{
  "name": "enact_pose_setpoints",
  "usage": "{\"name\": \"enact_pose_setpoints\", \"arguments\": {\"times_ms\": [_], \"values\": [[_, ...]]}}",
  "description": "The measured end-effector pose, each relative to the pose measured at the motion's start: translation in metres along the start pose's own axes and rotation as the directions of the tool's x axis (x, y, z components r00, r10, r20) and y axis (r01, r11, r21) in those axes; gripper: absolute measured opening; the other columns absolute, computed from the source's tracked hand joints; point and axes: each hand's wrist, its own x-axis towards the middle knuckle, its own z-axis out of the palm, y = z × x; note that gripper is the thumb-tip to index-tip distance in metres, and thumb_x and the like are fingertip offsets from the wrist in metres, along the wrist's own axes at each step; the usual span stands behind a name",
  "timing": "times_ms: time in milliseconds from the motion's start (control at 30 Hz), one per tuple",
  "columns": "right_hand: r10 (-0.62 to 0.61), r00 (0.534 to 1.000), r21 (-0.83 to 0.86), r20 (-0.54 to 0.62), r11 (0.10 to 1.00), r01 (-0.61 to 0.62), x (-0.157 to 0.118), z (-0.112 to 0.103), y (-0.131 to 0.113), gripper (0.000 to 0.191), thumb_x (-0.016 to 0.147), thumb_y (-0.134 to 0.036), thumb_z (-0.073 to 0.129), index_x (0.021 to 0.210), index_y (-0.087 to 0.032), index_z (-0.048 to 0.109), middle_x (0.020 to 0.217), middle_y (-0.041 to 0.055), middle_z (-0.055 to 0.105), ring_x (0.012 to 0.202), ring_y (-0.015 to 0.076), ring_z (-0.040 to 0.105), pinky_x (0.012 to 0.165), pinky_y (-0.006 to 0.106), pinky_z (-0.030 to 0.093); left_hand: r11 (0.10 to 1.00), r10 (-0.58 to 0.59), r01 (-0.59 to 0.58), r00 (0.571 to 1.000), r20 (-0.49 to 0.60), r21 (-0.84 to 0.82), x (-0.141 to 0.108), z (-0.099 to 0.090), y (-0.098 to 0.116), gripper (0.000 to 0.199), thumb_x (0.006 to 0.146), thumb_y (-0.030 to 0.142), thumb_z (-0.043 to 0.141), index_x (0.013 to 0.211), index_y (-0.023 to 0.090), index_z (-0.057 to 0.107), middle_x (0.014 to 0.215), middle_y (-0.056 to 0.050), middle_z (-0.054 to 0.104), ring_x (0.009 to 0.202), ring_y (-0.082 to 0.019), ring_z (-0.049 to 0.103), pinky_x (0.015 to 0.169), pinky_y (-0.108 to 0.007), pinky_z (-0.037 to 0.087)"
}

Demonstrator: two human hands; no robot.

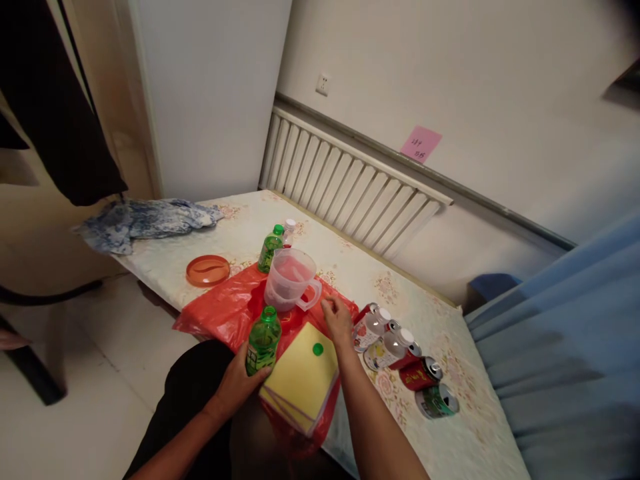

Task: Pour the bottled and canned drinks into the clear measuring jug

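Observation:
My left hand (237, 381) is wrapped round a green plastic bottle (263, 343), held upright at the table's near edge. A loose green cap (318, 349) lies on a yellow pad (299, 377) to the right of that bottle. My right hand (337, 319) hovers beside the handle of a clear plastic measuring jug (291, 279), apart from it. Its fingers are curled together, and whatever they may hold is hidden. Under the jug and pad spreads a red plastic bag (210, 315). Behind the jug stand a second green bottle (271, 250) and a white-capped bottle (289, 230).
Several bottles and cans stand on the right, among them a white-labelled bottle (387, 351), a red can (419, 375) and a green can (437, 401). An orange lid (207, 271) and blue-white cloth (145, 223) lie left. A radiator (345, 173) lines the wall.

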Motion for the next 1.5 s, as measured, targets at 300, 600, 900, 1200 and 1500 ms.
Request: {"name": "enact_pose_setpoints", "arguments": {"times_ms": [300, 600, 900, 1200, 1500], "values": [[-0.075, 0.995, 0.4, 0.073, 0.915, 0.04, 0.029, 0.038, -0.028, 0.041, 0.083, -0.056, 0.05, 0.061, -0.021, 0.051, 0.054, -0.0037, 0.053, 0.054, 0.013, 0.05, 0.058, 0.025, 0.043, 0.999, 0.012, -0.011, 0.999, 0.031, -0.034, -0.001, 0.0, -0.004, 0.072, 0.071, 0.049, 0.071, 0.129, 0.015, 0.045, 0.124, -0.014, 0.066, 0.115, -0.032, 0.062, 0.1, -0.047, 0.049], [0.024, 0.994, 0.552, -0.109, 0.833, 0.04, 0.02, 0.031, -0.052, 0.041, 0.081, -0.051, 0.056, 0.056, -0.023, 0.039, 0.048, -0.0087, 0.037, 0.047, 0.0099, 0.035, 0.049, 0.024, 0.032, 0.998, 0.031, -0.03, 0.999, 0.027, -0.06, -0.003, -0.002, -0.003, 0.068, 0.072, 0.049, 0.07, 0.128, 0.017, 0.046, 0.124, -0.012, 0.066, 0.116, -0.031, 0.062, 0.099, -0.043, 0.05], [0.012, 0.995, 0.533, -0.101, 0.845, 0.043, -0.007, -0.061, -0.085, 0.043, 0.074, -0.049, 0.066, 0.05, -0.022, 0.043, 0.043, -0.0085, 0.039, 0.042, 0.0087, 0.034, 0.046, 0.024, 0.034, 0.999, 0.034, -0.034, 0.999, 0.003, -0.026, -0.003, -0.002, -0.001, 0.064, 0.071, 0.043, 0.07, 0.124, 0.016, 0.047, 0.12, -0.012, 0.067, 0.112, -0.03, 0.063, 0.097, -0.043, 0.051], [0.079, 0.997, 0.402, 0.021, 0.912, -0.081, -0.058, -0.142, -0.078, 0.038, 0.07, -0.048, 0.074, 0.056, -0.02, 0.053, 0.043, -0.0056, 0.047, 0.04, 0.0091, 0.041, 0.042, 0.022, 0.032, 0.998, 0.056, -0.056, 0.998, 0.01, -0.004, -0.001, -0.004, 0.003, 0.058, 0.071, 0.042, 0.069, 0.12, 0.016, 0.05, 0.11, -0.009, 0.068, 0.103, -0.028, 0.065, 0.092, -0.041, 0.052], [0.069, 0.996, 0.176, 0.057, 0.981, -0.078, -0.098, -0.186, -0.068, 0.038, 0.073, -0.051, 0.072, 0.061, -0.02, 0.055, 0.045, -0.0049, 0.048, 0.042, 0.0096, 0.039, 0.042, 0.022, 0.031, 0.993, 0.119, -0.118, 0.99, 0.071, -0.023, -0.006, 0.01, 0.032, 0.056, 0.07, 0.04, 0.07, 0.118, 0.017, 0.05, 0.111, -0.008, 0.067, 0.103, -0.027, 0.064, 0.094, -0.041, 0.05]]}}
